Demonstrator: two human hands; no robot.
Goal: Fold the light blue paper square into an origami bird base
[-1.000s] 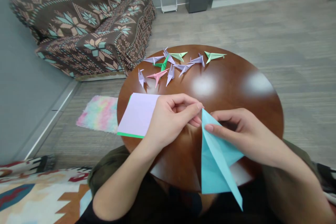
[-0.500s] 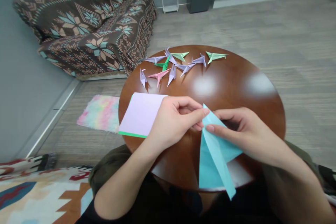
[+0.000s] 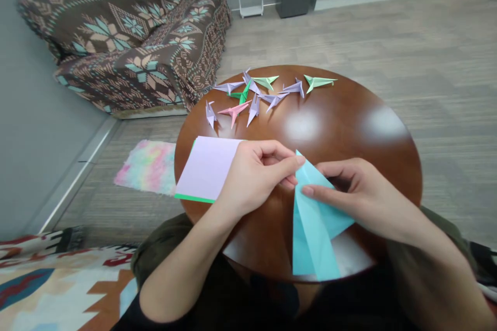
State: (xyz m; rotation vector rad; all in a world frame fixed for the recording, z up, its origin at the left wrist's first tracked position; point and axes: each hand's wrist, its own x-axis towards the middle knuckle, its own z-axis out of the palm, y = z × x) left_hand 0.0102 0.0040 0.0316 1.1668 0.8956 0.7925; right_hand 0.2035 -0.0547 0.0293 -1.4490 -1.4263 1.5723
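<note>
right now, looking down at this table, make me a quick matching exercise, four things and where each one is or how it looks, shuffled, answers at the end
1. folded sheet
2. paper stack
3. paper birds
4. rug

A. on the floor, left of the table
B. light blue, held by the left hand and the right hand
C. grouped towards the table's far side
D. lilac on top, green showing at the edge

Right pairs: 1-B, 2-D, 3-C, 4-A
</note>
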